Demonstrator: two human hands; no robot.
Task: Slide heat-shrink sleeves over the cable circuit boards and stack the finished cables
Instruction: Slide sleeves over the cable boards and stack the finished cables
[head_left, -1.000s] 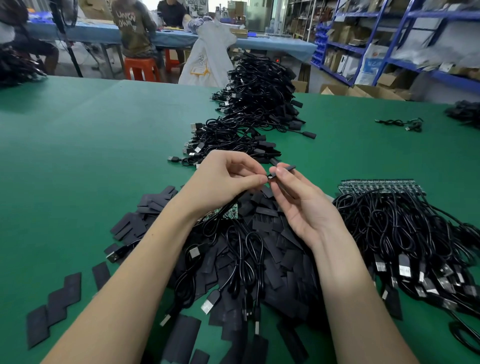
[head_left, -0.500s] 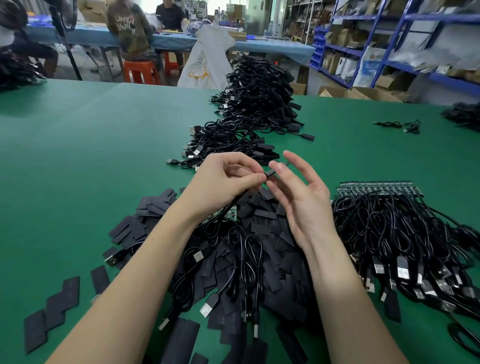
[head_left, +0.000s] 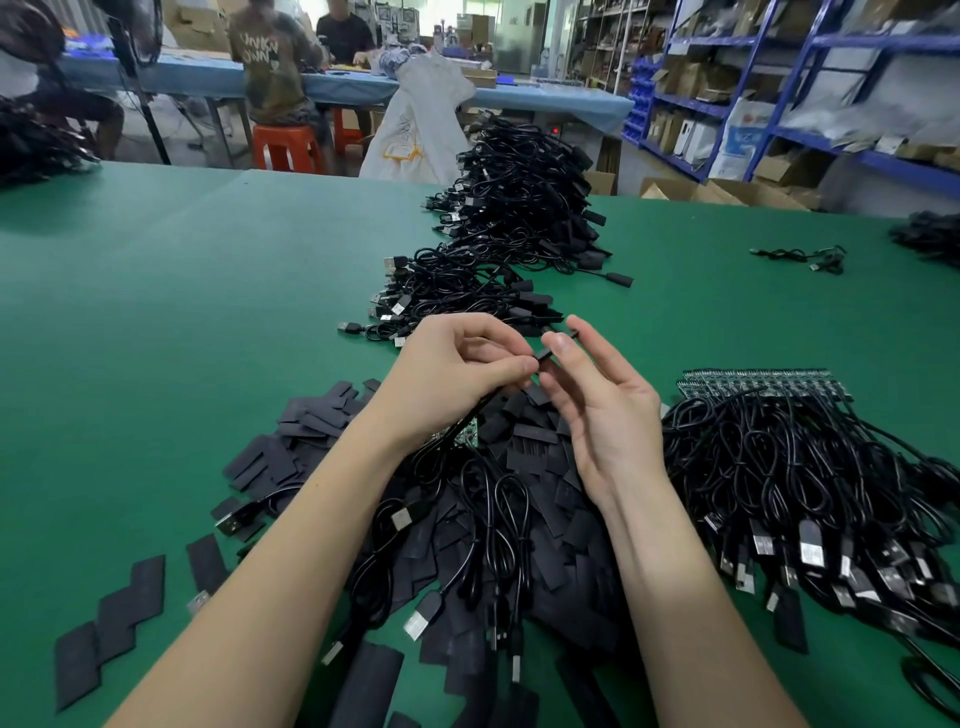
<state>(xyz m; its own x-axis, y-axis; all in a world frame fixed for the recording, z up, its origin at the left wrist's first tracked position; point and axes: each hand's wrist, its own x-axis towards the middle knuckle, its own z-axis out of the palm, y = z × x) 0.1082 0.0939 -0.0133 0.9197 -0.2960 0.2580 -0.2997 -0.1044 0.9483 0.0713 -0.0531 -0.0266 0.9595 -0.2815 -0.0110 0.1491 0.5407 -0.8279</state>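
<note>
1. Nearest the camera, flat black heat-shrink sleeves (head_left: 524, 457) lie in a loose heap on the green table (head_left: 156, 322), with a few strays at the near left edge.
2. Black USB cables (head_left: 498, 509) lie looped on top of that heap, their silver plugs pointing toward the camera.
3. To the right, a bundle of unsleeved cables (head_left: 810, 483) fans out, its far ends joined to a row of small circuit boards (head_left: 763, 382).
4. Above the heap, the left hand (head_left: 452, 379) is curled, thumb and fingers pinching the sleeved cable end (head_left: 543, 356); the cable runs down from under the palm to the heap.
5. The right hand (head_left: 602, 410) is palm up with fingers relaxed and spread; a fingertip touches the tip of the sleeved end, nothing gripped.
6. Just beyond the hands, a long stack of finished cables (head_left: 498, 249) runs away across the table, rising toward the far edge.
7. Well to the right, a single small cable (head_left: 802, 257) lies alone.
8. Past the table, people sit on stools at a blue bench (head_left: 545, 98); blue shelving (head_left: 779, 78) stands at right.
</note>
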